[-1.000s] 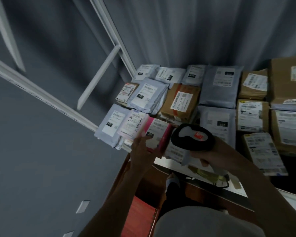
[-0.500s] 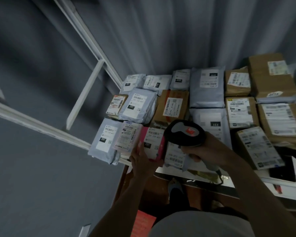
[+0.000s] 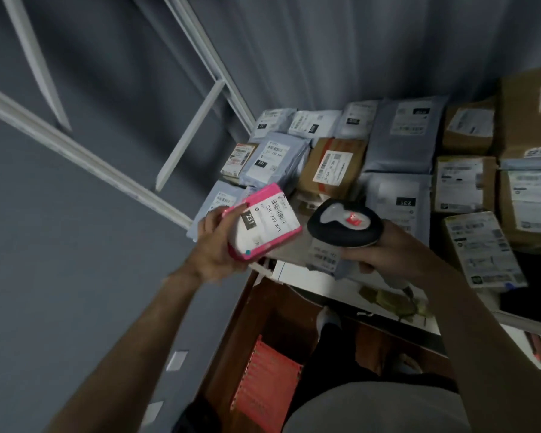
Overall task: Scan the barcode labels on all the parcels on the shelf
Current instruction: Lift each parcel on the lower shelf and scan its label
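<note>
A pink parcel (image 3: pixel 264 225) is gripped by the left hand (image 3: pixel 214 245), label facing up, left of the scanner (image 3: pixel 345 226), which is clasped in the right hand (image 3: pixel 384 254).

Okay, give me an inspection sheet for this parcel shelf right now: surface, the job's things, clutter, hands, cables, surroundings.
Surface: white shelf, packed with parcels nearly to its front edge.
Job's things: pink parcel lifted off the shelf, label up, reading 231; handheld scanner beside it; grey mailer bags and brown cardboard boxes lying in rows, labels up.
Clutter: dark flat object at the shelf's right front; what it is cannot be told.
Hands: left hand grips the pink parcel; right hand grips the scanner.
Cables: nothing seen.
Surroundings: grey curtain behind; white shelf frame bars at left; red item on a lower level.
</note>
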